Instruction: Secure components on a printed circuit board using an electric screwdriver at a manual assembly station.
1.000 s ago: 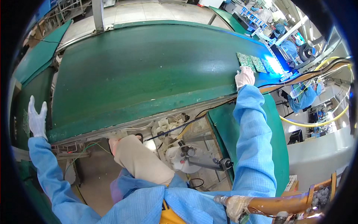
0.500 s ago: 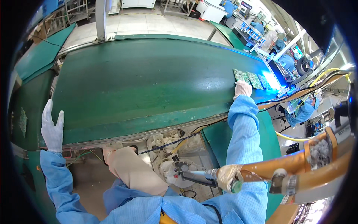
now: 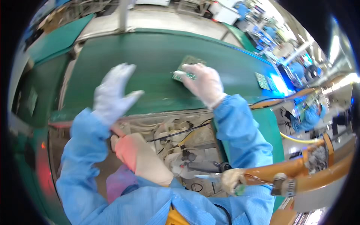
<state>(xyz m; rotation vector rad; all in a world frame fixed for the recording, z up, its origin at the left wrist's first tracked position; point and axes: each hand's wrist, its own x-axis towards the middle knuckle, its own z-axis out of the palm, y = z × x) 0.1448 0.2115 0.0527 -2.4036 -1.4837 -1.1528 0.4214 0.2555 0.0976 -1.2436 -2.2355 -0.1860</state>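
My right hand (image 3: 202, 82), in a white glove, is closed on a green circuit board (image 3: 193, 60) above the middle of the green conveyor belt (image 3: 161, 48). The board tilts in the grip, and the hand covers part of it. To its left, my left hand (image 3: 115, 92), also gloved in white, hangs over the belt's near side with thumb and fingers spread and nothing in them. At the right end of the belt, two more circuit boards lie side by side, a nearer-left board (image 3: 262, 81) and a second board (image 3: 272, 84) next to the blue-white light.
Another circuit board (image 3: 33, 100) lies on a green surface at the far left. An orange-brown pipe (image 3: 277, 170) with hoses reaches in from the lower right. Cables and hoses run below the belt's near edge. A metal post (image 3: 123, 17) rises behind the belt. Co-workers sit in the background.
My right hand has taken one circuit board from the row at the right and carried it left to mid-belt. My left hand has moved rightward and up over the belt. The view has shifted slightly.
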